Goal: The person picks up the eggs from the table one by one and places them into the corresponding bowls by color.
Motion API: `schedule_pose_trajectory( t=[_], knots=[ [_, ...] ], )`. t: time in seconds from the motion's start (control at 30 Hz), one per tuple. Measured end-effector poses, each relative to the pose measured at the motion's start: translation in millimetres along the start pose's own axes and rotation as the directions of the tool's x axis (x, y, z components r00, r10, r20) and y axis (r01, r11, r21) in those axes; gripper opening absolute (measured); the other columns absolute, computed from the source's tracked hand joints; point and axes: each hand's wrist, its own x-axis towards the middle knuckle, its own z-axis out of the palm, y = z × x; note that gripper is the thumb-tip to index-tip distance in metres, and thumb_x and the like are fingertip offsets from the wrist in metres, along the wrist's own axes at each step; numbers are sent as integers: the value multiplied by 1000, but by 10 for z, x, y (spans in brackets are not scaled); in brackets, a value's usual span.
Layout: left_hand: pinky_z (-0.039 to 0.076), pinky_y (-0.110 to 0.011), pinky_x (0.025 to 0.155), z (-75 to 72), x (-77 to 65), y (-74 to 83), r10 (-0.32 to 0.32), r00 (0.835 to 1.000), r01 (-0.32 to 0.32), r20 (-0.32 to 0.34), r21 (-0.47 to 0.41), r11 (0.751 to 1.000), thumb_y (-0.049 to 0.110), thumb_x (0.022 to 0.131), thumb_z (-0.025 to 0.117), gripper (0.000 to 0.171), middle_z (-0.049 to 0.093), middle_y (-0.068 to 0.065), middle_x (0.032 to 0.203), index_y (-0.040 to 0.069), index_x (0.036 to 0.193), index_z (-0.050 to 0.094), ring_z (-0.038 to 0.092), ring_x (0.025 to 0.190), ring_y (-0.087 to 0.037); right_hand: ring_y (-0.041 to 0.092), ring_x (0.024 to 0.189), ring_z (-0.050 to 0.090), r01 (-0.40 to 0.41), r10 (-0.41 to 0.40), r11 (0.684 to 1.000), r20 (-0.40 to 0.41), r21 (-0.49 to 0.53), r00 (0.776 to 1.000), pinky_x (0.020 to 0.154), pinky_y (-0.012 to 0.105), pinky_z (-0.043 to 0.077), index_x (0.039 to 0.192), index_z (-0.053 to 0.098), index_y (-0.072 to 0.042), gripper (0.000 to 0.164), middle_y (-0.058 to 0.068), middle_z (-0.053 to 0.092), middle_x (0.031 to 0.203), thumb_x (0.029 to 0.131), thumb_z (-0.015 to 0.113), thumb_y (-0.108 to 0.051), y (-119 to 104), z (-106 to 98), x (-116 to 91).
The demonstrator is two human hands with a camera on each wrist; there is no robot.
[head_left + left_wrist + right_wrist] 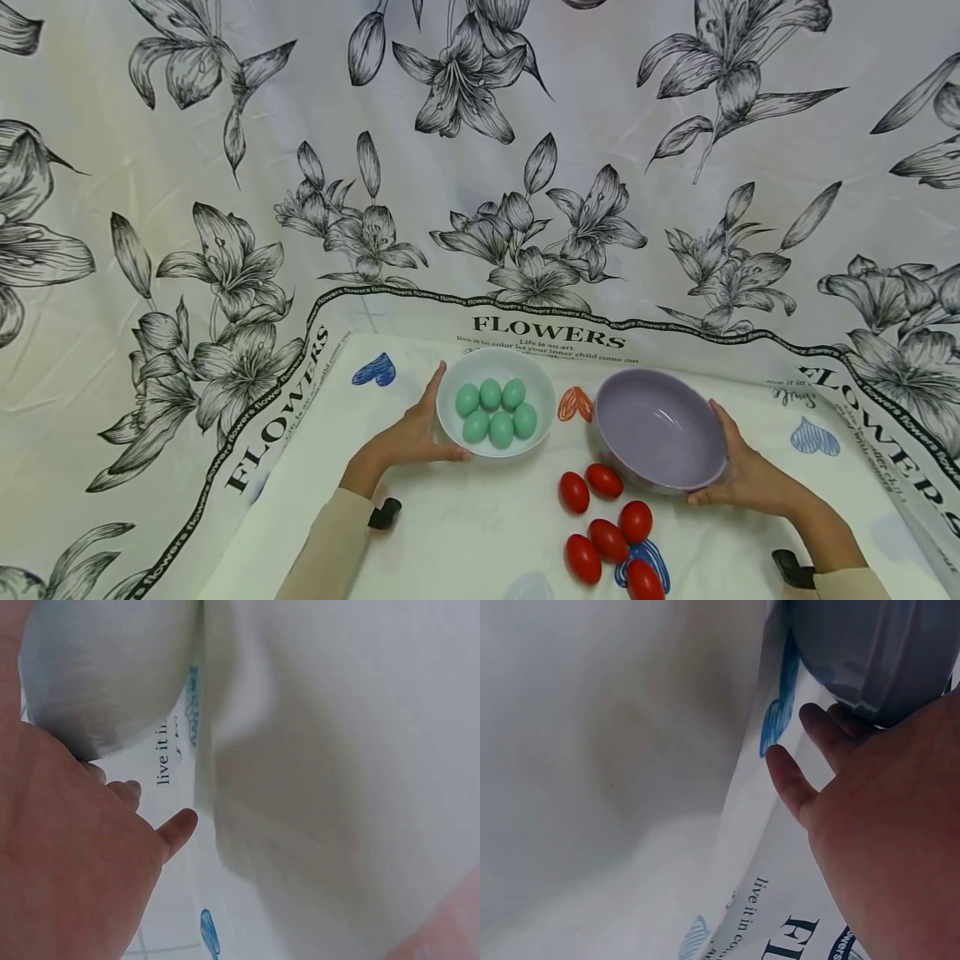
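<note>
My left hand (411, 433) holds a white bowl (491, 364) by its left side, thumb along the near side and a finger up the far side. Several pale green eggs (501, 429) lie in it. In the left wrist view, fingers of that hand (67, 847) reach under the bowl's curved outside (112, 667). A larger purple bowl (660, 425) is gripped at its right side by my right hand (753, 475), and only its bare inside shows. The right wrist view has the hand (892, 817) against the purple bowl's outer wall (877, 652), some fingers spread below it.
Several red eggs (607, 541) lie loose on the white cloth (442, 525), in front of and between the bowls. Printed hearts and lettering mark the cloth. A flower-patterned curtain (480, 183) rises behind the table.
</note>
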Motion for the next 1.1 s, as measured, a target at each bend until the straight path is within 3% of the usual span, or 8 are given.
schedule_pose_trajectory(
  t=[0.17, 0.23, 0.37, 0.43, 0.6, 0.77, 0.93, 1.1],
  knots=[
    [27, -64, 123, 115, -193, 162, 92, 985, -75, -146, 116, 990, 57, 81, 89, 128, 2, 0, 179, 33, 171, 1, 13, 163, -30, 68, 134, 41, -4, 4, 1000, 6, 4, 1000, 97, 82, 41, 167, -23, -22, 165, 42, 22, 160, 62, 105, -23, 8, -13, -32],
    [32, -64, 122, 192, -305, 316, 147, 956, -108, -255, 161, 981, 51, 88, 86, 105, 15, 4, 178, 32, 169, 23, 22, 161, -29, 67, 135, 40, 1, -1, 1000, 12, 4, 1000, 98, 82, 41, 166, -23, -22, 165, 41, 22, 161, 62, 105, -24, 3, -27, -22],
    [51, -49, 110, 466, -466, 714, 255, 866, -215, -430, 140, 967, 33, 97, 80, 60, 52, 7, 159, 28, 152, 57, 52, 144, -20, 66, 135, 41, -2, 2, 1000, 3, -22, 1000, 99, 83, 40, 166, -23, -22, 166, 40, 22, 161, 62, 105, -30, -9, -84, 25],
    [57, -39, 101, 661, -506, 897, 258, 853, -241, -454, 96, 966, 30, 99, 78, 48, 63, 10, 146, 27, 145, 63, 61, 132, -14, 66, 135, 41, -7, 7, 1000, -2, -27, 1000, 100, 83, 40, 166, -23, -22, 166, 39, 22, 161, 61, 105, -32, -6, -103, 54],
    [61, -33, 91, 1118, -482, 1190, 175, 912, -178, -370, 26, 984, 37, 102, 73, 37, 69, 13, 132, 28, 137, 67, 67, 114, -10, 66, 137, 39, -20, 20, 1000, 12, -2, 1000, 103, 82, 38, 166, -23, -23, 166, 39, 20, 162, 62, 105, -34, 20, -75, 96],
    [59, -38, 98, 1372, -344, 1344, 62, 974, -42, -220, 92, 995, 43, 101, 72, 45, 66, 11, 136, 28, 142, 62, 67, 119, -17, 66, 138, 38, -30, 30, 999, 16, 25, 999, 103, 82, 37, 167, -22, -20, 165, 39, 19, 163, 63, 105, -32, 3, -37, 79],
    [53, -41, 110, 1503, -186, 1416, 20, 992, 1, -123, 173, 985, 44, 99, 74, 54, 64, 7, 142, 24, 147, 59, 62, 130, -16, 65, 139, 37, -56, 55, 997, 27, 49, 998, 104, 82, 37, 167, -20, -21, 163, 37, 18, 164, 63, 105, -32, -6, -10, 38],
    [51, -43, 111, 1539, -69, 1448, 55, 992, -37, -112, 154, 987, 48, 97, 75, 55, 64, 8, 142, 23, 144, 62, 61, 132, -17, 66, 139, 36, -78, 76, 995, 22, 68, 997, 104, 82, 37, 167, -20, -19, 162, 38, 18, 164, 63, 105, -30, -39, -27, 15]
  ],
)
